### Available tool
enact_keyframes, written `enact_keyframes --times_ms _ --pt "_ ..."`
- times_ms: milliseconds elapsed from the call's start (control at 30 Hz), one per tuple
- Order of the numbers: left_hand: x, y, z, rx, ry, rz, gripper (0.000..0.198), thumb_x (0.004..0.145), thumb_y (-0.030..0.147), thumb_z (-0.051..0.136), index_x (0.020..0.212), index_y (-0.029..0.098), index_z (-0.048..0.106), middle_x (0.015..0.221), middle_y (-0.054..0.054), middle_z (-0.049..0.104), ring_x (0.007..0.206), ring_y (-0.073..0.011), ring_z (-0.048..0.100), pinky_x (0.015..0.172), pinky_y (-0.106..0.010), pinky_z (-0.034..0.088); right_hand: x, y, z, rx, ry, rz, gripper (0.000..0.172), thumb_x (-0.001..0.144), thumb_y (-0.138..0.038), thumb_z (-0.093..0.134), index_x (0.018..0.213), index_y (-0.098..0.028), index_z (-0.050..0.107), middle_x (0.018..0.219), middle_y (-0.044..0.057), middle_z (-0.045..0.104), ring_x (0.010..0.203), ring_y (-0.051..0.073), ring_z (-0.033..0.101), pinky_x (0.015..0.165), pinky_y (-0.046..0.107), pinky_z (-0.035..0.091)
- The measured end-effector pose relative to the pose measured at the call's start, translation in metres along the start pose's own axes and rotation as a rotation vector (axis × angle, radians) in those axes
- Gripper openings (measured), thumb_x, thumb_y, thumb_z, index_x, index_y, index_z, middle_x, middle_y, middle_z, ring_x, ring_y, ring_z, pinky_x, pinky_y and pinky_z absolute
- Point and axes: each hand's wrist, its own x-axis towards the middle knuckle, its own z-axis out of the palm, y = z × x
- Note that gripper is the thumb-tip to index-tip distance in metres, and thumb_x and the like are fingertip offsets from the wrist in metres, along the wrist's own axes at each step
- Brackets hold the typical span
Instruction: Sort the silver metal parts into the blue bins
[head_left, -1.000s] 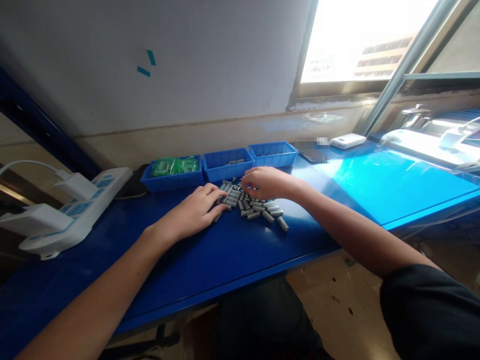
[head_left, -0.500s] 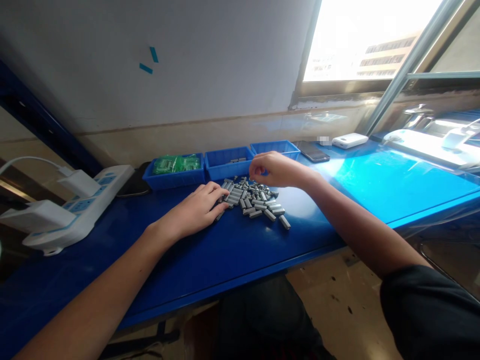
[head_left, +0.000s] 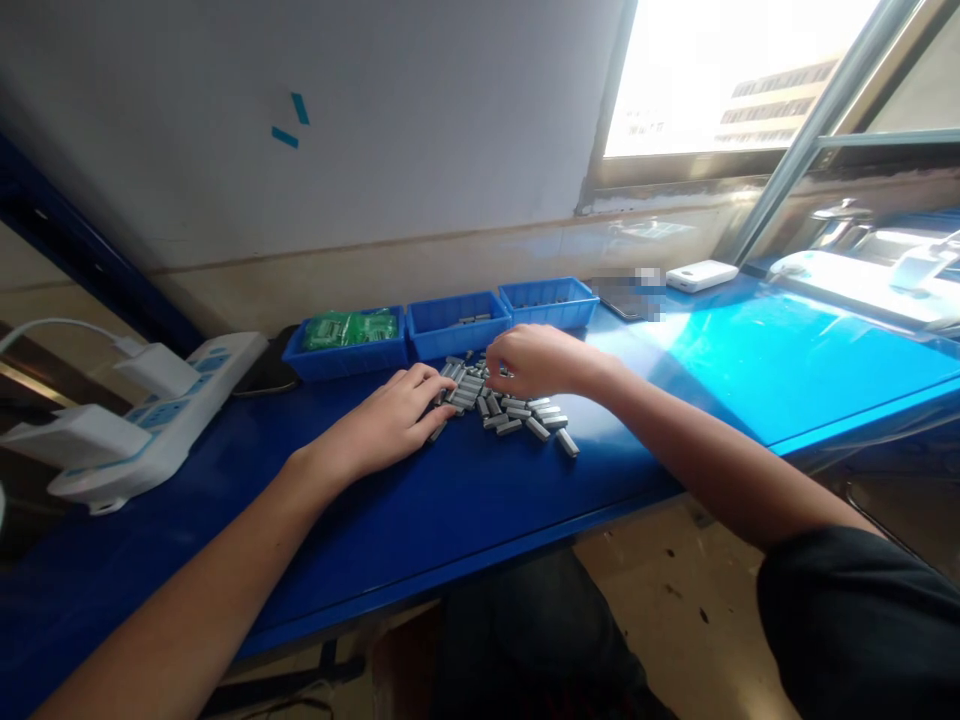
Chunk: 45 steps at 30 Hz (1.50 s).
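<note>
A loose pile of grey metal hex standoffs (head_left: 469,386) lies on the blue table, with smaller screw-like pieces among them. My left hand (head_left: 394,412) rests at the pile's left edge, fingers spread and touching the nearest pieces. Over the right part of the pile is my right hand (head_left: 536,360), its fingers curled down and pinched together. Whatever is between those fingertips is hidden, as are the small pieces beneath. One standoff (head_left: 568,443) lies apart at the pile's lower right.
Behind the pile stand three blue bins: the left bin (head_left: 352,361) with green packets, the middle bin (head_left: 459,342) with a few metal pieces, the right bin (head_left: 559,315) with small bits. A power strip (head_left: 180,425) lies left; a white device (head_left: 702,276) sits back right.
My right hand has moved down and slightly left, from in front of the right bin to over the pile. My left hand stays at the pile's left edge.
</note>
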Motion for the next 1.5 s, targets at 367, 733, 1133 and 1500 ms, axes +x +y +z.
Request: enact_keyframes --times_ms 367,733,1133,1500 --pt "0.000 0.004 -0.002 0.003 -0.013 -0.006 0.044 0.095 0.048 0.037 0.127 0.022 0.052 0.119 -0.009 0.053 0.108 -0.0252 0.051 0.099 -0.041 0.041 0.004 0.007 0.012 0.043 -0.075 -0.066 0.018 0.080 -0.025 0.053 0.083 -0.019 0.069 0.088 0.007 0.071 0.078 0.020 0.063 0.064 0.026 0.037" --pt "0.000 0.004 -0.002 -0.026 -0.029 -0.033 0.047 0.095 0.050 0.036 0.131 0.023 0.050 0.126 -0.008 0.050 0.112 -0.0250 0.050 0.103 -0.040 0.039 -0.004 0.037 -0.022 0.041 0.617 0.246 0.033 0.090 -0.028 0.039 0.107 -0.015 0.064 0.095 0.009 0.064 0.087 0.020 0.057 0.076 0.030 0.039" --pt "0.000 0.005 -0.002 -0.020 -0.022 -0.034 0.047 0.095 0.051 0.036 0.129 0.023 0.051 0.123 -0.009 0.051 0.111 -0.0251 0.051 0.102 -0.040 0.040 -0.005 0.027 -0.010 0.087 -0.061 -0.045 0.019 0.076 -0.015 0.053 0.083 -0.019 0.071 0.085 0.003 0.070 0.073 0.014 0.057 0.065 0.024 0.036" --pt "0.000 0.003 -0.003 -0.029 -0.014 -0.028 0.047 0.094 0.051 0.038 0.129 0.023 0.053 0.123 -0.009 0.052 0.110 -0.0254 0.052 0.102 -0.041 0.040 0.000 0.024 0.003 0.090 -0.117 -0.117 0.020 0.076 -0.015 0.052 0.082 -0.018 0.071 0.081 0.004 0.070 0.069 0.014 0.056 0.064 0.024 0.036"
